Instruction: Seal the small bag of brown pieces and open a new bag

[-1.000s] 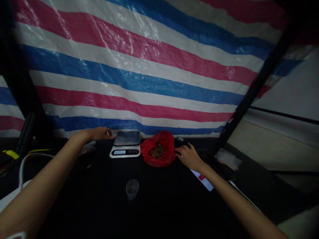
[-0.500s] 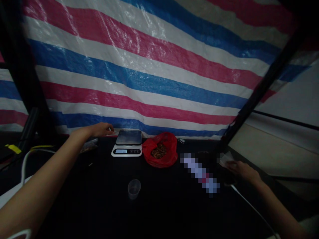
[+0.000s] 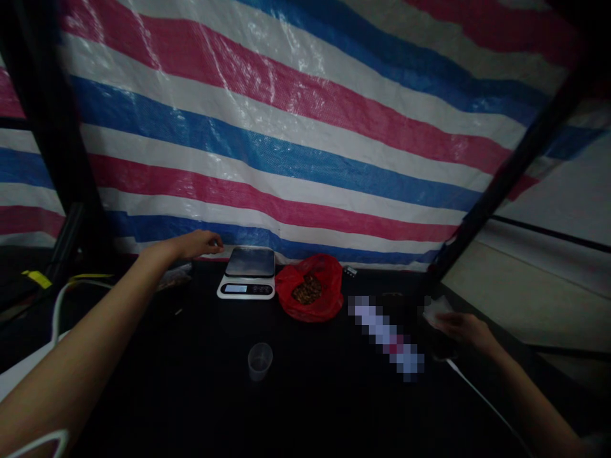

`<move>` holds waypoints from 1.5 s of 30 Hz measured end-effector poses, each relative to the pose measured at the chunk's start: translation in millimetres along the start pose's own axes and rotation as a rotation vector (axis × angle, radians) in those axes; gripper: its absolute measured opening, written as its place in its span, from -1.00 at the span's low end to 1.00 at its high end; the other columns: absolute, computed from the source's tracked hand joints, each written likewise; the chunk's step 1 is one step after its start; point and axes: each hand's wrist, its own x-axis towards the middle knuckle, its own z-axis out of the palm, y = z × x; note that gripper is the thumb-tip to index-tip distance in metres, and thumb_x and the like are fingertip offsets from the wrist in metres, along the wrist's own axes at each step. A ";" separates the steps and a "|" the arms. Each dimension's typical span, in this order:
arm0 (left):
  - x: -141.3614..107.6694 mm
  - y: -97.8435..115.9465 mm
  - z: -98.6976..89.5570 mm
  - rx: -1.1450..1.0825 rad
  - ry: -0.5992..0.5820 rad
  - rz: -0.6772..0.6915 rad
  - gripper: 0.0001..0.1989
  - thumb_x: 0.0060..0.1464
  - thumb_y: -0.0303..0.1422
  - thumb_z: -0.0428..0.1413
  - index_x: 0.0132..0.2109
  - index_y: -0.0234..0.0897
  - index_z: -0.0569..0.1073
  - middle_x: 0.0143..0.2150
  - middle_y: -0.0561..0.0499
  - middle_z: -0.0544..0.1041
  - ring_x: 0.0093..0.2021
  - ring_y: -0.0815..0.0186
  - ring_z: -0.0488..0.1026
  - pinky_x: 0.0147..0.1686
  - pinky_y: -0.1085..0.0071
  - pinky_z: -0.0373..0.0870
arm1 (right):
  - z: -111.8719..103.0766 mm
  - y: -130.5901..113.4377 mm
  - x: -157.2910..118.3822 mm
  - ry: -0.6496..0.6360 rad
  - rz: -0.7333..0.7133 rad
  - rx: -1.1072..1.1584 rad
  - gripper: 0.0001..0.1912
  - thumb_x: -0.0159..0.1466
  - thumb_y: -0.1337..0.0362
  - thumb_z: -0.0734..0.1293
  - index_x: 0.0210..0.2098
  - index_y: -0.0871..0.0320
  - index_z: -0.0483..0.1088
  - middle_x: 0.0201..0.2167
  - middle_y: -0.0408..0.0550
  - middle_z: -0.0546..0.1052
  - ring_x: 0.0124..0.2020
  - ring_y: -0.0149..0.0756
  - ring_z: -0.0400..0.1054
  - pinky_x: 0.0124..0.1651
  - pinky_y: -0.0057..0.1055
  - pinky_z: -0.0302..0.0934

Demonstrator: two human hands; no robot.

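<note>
The left hand (image 3: 198,243) reaches far over the dark desk (image 3: 315,394) and rests just left of the scale (image 3: 247,282), near its back corner. Its fingers are curled loosely with the thumb near the fingertips; I cannot tell if this grip holds something small, because the view is dim. The scale stands at the back of the desk, close to the striped tarp (image 3: 286,127), and its platform is bare. Just right of the scale lies an open red bag (image 3: 311,287) with brown pieces inside. A small clear cup (image 3: 260,360) stands upright in front of them, well apart from both hands.

The right hand (image 3: 461,327) is at the right edge of the desk, with the fingers on a pale packet (image 3: 435,310). The grip seems narrow on the packet, but it is too dark there to be sure. A white cable (image 3: 482,394) runs beside this arm.
</note>
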 end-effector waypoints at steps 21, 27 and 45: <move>-15.7 148.2 17.1 -0.654 0.206 0.603 -0.69 0.11 -0.23 -0.08 -0.19 -0.38 0.40 -0.40 -0.03 0.48 -0.57 0.45 0.33 -0.52 0.53 0.29 | -40.4 -385.5 -44.0 0.033 -0.920 0.960 -0.87 0.07 0.25 0.33 -0.40 0.15 0.48 -0.35 -0.05 0.50 -0.27 -0.32 0.38 -0.18 -0.39 0.25; -19.5 133.4 -0.9 -0.724 0.599 0.509 -0.70 0.09 -0.21 -0.05 -0.28 -0.39 0.39 -0.43 -0.02 0.48 -0.57 0.44 0.35 -0.57 0.54 0.28 | -25.3 -441.9 -48.5 0.093 -0.929 1.124 -0.87 0.08 0.30 0.33 -0.35 0.14 0.48 -0.31 -0.04 0.51 -0.22 -0.32 0.37 -0.13 -0.37 0.25; -21.8 131.8 0.4 -0.719 0.697 0.388 -0.70 -0.09 -0.16 0.13 -0.45 -0.38 0.41 -0.61 0.03 0.44 -0.63 0.44 0.35 -0.65 0.57 0.23 | -32.4 -434.8 -67.0 0.130 -1.068 0.655 -0.78 0.23 0.28 0.19 -0.31 0.11 0.47 -0.37 -0.08 0.52 -0.35 -0.35 0.37 -0.32 -0.48 0.17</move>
